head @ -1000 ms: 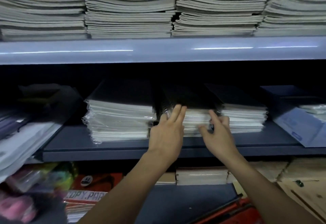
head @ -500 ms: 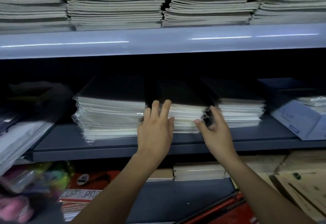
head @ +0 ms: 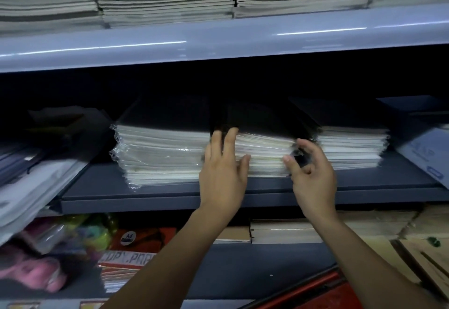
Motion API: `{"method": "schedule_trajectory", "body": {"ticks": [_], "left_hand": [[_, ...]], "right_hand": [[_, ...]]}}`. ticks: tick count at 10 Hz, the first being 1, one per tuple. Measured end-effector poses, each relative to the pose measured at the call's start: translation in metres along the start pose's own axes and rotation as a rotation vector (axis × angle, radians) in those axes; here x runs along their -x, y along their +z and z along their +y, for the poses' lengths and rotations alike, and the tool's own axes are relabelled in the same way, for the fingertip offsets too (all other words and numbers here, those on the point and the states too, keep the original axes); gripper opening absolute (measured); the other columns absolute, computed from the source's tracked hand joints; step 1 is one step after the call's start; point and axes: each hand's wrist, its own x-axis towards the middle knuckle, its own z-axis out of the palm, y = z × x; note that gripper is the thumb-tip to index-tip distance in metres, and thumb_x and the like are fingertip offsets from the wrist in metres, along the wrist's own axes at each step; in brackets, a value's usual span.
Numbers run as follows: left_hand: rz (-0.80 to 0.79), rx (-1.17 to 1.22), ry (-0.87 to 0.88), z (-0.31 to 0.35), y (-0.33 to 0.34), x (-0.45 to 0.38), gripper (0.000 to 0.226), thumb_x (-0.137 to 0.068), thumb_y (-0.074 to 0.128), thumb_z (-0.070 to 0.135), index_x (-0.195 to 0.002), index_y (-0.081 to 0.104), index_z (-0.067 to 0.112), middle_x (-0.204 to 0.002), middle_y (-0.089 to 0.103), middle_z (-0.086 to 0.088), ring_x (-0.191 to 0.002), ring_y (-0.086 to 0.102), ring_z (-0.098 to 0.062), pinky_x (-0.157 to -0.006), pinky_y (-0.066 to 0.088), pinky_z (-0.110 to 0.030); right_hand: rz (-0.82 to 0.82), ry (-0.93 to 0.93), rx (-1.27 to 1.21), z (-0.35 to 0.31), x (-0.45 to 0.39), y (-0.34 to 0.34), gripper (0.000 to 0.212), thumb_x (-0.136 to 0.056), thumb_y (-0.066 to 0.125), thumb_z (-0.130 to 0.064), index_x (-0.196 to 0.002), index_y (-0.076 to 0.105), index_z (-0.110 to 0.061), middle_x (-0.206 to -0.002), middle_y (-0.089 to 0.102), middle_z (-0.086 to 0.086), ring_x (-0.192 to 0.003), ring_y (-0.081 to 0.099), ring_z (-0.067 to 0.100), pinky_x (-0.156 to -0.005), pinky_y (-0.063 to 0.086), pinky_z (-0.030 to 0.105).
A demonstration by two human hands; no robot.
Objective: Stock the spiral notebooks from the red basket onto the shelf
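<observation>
Head view: both hands, left hand [head: 222, 175] flat, right hand [head: 313, 175] with fingers apart, have seemingly pushed the middle notebook stack [head: 264, 155] deeper onto the shelf [head: 145, 187].

A dim shop shelving unit fills the view. A pale blue upper shelf edge [head: 218, 43] catches streaks of light. Beneath it, the recess is almost black at the back. Lower down, a dark grey-blue bottom shelf [head: 243, 267] runs across.
</observation>
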Motion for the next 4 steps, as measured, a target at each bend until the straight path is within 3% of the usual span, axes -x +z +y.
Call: {"method": "schedule_trajectory", "body": {"ticks": [1,2,3,4], "left_hand": [[-0.044,0.078,-0.032,0.001,-0.007,0.005,0.06,-0.1,0.052,0.041,-0.152,0.024,0.032,-0.161,0.02,0.001,-0.142,0.031,-0.017,-0.092,0.049,-0.032],[-0.063,0.281,-0.066,0.003,-0.025,0.009,0.06,-0.098,0.057,0.041,-0.149,0.026,0.04,-0.162,0.016,0.01,-0.139,0.041,-0.017,-0.101,0.052,-0.038],[0.008,0.513,-0.066,0.016,-0.051,0.015,0.049,-0.094,0.064,0.035,-0.139,0.044,0.037,-0.148,0.04,0.01,-0.119,0.055,-0.01,-0.093,0.055,-0.036],[0.077,0.767,-0.179,0.032,-0.083,0.024,0.031,-0.096,0.063,0.03,-0.126,0.058,0.032,-0.12,0.063,0.006,-0.105,0.063,-0.009,-0.089,0.056,-0.034]], "right_hand": [[-0.047,0.016,-0.028,-0.005,0.005,-0.007,0.043,-0.093,0.069,-0.035,-0.133,0.055,-0.038,-0.066,0.065,0.008,-0.063,0.063,0.017,-0.064,0.052,0.027],[-0.072,0.016,-0.096,-0.019,0.018,-0.018,0.046,-0.094,0.066,-0.038,-0.137,0.051,-0.039,-0.097,0.072,0.004,-0.082,0.068,0.014,-0.077,0.059,0.033],[-0.094,0.02,-0.149,-0.044,0.04,-0.035,0.04,-0.095,0.063,-0.044,-0.134,0.054,-0.042,-0.108,0.072,-0.004,-0.095,0.069,0.01,-0.085,0.06,0.045],[-0.096,0.005,-0.228,-0.077,0.062,-0.052,0.035,-0.094,0.057,-0.049,-0.128,0.06,-0.041,-0.108,0.073,-0.011,-0.103,0.068,0.005,-0.09,0.058,0.045]]}}
